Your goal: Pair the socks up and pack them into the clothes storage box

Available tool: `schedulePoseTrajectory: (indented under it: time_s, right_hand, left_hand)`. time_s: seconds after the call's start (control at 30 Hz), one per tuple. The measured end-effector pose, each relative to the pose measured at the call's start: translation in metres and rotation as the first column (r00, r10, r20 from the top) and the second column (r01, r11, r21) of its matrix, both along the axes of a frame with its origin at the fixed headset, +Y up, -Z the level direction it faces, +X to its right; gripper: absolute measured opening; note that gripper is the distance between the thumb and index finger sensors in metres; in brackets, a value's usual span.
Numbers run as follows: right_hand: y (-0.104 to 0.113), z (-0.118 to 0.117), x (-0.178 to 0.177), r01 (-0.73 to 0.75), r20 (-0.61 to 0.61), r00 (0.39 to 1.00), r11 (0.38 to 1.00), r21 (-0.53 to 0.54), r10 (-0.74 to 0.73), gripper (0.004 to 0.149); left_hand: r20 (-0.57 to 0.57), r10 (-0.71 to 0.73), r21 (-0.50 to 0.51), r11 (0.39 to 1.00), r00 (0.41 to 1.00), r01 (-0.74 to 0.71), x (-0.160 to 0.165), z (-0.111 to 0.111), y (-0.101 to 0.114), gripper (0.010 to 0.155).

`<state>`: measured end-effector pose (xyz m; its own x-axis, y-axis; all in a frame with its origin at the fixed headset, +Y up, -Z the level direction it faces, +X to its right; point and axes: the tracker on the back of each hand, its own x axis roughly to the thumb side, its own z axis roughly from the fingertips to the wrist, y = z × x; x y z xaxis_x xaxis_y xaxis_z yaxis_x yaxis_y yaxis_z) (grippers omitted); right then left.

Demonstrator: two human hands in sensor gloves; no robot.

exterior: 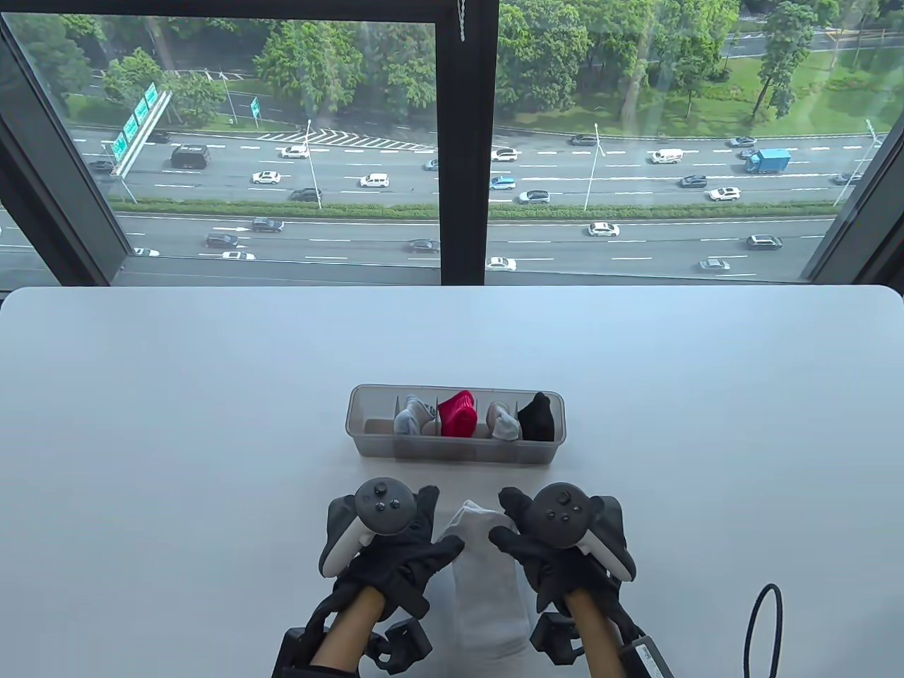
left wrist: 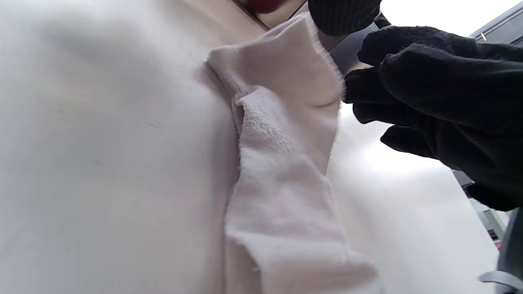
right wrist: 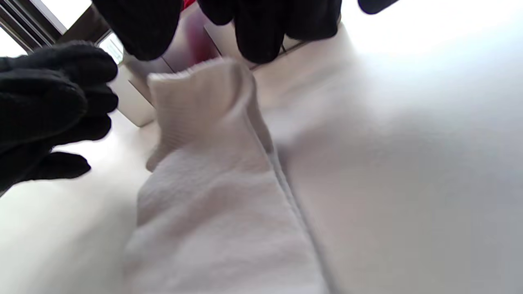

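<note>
A pair of white socks (exterior: 487,593) lies flat between my hands near the table's front edge, its far end raised (left wrist: 286,65). My right hand (exterior: 503,519) pinches that raised end at its right edge; its curled fingers (left wrist: 359,85) meet the cloth in the left wrist view. My left hand (exterior: 438,519) sits just left of the sock with loosely curled fingers (right wrist: 61,98), and a gap shows between them and the cloth. The clear storage box (exterior: 452,452) stands just beyond, holding a grey-white pair (exterior: 413,417), a red pair (exterior: 458,413), another grey-white pair (exterior: 504,421) and a black pair (exterior: 537,417).
The box's leftmost compartment (exterior: 374,418) shows only its floor. A black cable (exterior: 766,621) loops at the front right. The white table (exterior: 176,424) ends at a window along its far edge.
</note>
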<state>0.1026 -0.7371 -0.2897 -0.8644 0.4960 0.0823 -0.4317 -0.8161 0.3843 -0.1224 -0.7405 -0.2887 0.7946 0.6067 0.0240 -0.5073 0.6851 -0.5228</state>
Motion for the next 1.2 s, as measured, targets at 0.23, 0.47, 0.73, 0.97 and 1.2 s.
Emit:
schedulePoseTrajectory:
  time_s: [0.23, 0.47, 0.73, 0.97, 1.2]
  right_hand:
    - [0.007, 0.011, 0.001, -0.166, -0.161, 0.975, 0.984, -0.063, 0.154, 0.06]
    - [-0.009, 0.014, -0.007, -0.191, -0.309, 0.943, 0.963, -0.189, 0.126, 0.068]
    - [-0.032, 0.015, -0.039, -0.405, -0.262, 0.883, 0.914, -0.004, 0.39, 0.06]
    - [-0.031, 0.008, -0.028, -0.148, -0.182, 0.976, 0.976, -0.16, 0.118, 0.041]
    - [-0.034, 0.009, -0.016, -0.094, -0.277, 0.961, 0.952, -0.29, 0.01, 0.08]
  left_hand:
    - [0.424, -0.062, -0.149, 0.979, 0.904, 0.137, 0.053, 0.018, -0.005, 0.053]
    - [0.362, -0.134, -0.235, 0.944, 0.922, 0.23, 0.026, 0.004, -0.021, 0.062]
    - [0.31, -0.163, -0.173, 0.959, 0.937, 0.224, 0.018, -0.001, -0.022, 0.057]
    - [0.303, -0.209, -0.15, 0.953, 0.93, 0.263, 0.023, -0.001, -0.026, 0.06]
    - [0.203, -0.055, -0.168, 0.982, 0.978, 0.09, 0.009, -0.005, -0.026, 0.043]
